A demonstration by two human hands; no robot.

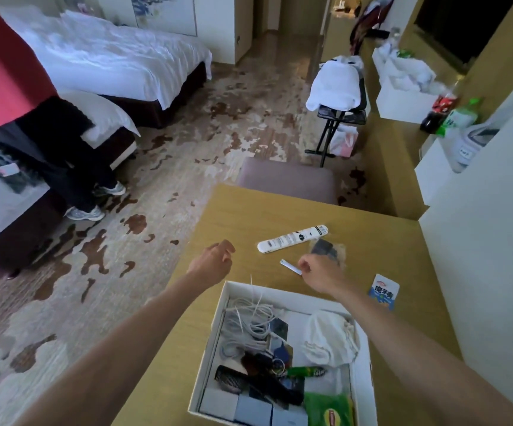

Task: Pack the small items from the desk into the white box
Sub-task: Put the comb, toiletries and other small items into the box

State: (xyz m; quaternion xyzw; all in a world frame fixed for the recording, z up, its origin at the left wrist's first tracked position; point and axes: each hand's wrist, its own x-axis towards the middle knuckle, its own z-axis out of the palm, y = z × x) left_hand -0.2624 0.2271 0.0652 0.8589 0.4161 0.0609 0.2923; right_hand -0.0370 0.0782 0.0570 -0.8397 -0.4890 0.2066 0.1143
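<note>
Well-filled white box; pinching a white strip in right hand, left hand slack, empty; unpacked: tube, packet, sachet.

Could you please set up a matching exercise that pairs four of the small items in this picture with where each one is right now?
Items:
1. white remote
2. small white strip
3. blue-and-white packet
4. black comb

Places:
A. inside the white box
B. pinched by the right hand
C. lying on the desk, farthest from the box
D. on the desk just right of the box

Pairs: 1-C, 2-B, 3-D, 4-A
</note>
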